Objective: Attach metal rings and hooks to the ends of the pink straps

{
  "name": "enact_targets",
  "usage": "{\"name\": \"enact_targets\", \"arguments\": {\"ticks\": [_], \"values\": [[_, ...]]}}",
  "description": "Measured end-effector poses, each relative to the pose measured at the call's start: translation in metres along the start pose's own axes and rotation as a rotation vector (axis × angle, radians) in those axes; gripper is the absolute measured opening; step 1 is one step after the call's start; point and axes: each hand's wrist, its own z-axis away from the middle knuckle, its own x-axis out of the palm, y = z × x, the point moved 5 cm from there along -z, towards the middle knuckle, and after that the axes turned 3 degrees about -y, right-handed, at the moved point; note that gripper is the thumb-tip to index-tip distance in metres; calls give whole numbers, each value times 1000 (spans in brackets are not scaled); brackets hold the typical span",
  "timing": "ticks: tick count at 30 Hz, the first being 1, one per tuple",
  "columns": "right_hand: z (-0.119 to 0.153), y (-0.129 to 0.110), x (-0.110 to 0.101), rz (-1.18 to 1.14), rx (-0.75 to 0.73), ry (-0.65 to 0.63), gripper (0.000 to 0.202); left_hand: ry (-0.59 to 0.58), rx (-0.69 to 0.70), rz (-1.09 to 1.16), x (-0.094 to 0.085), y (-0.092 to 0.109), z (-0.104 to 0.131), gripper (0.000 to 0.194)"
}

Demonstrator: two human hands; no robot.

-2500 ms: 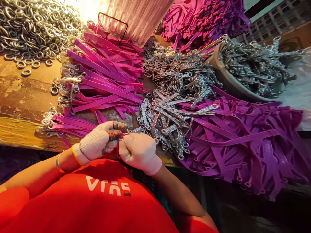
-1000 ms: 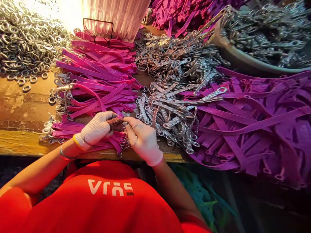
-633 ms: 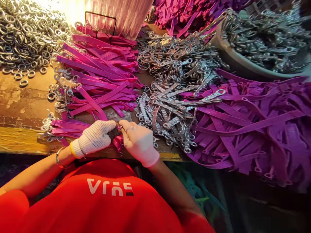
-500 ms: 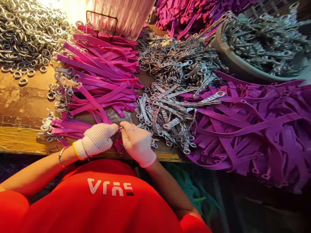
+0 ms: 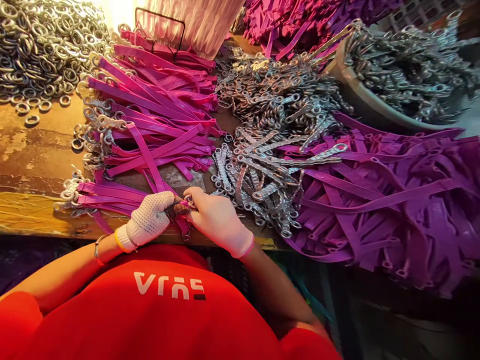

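At the near edge of the worn wooden desk (image 5: 33, 160), the left hand (image 5: 150, 220), in a nubby knitted glove, and the right hand (image 5: 217, 220), in a smooth pale glove, meet, both pinched on the metal-tipped end of a flat magenta strap (image 5: 144, 155). Beside them lie glinting chain links (image 5: 258, 175), round steel rings (image 5: 37, 55) and limp purple straps (image 5: 393, 200).

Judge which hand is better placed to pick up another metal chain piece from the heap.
Right. The right hand lies beside the metal chain pieces at the bench edge; the left hand sits on the far side, its fingers pinching the pink strap.
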Motion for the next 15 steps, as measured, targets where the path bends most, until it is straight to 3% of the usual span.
{"name": "enact_targets", "arguments": {"ticks": [4,12,15], "values": [[-2,-5,7,112,-54,26,15,59,17,-198,4,-8,4,13],[-2,-7,11,206,-181,101,28,-5,21,-293,3,-2,-2,16],[-1,-6,11,192,-217,153,32,-71,20,-380,-5,6,-4,18]]}}
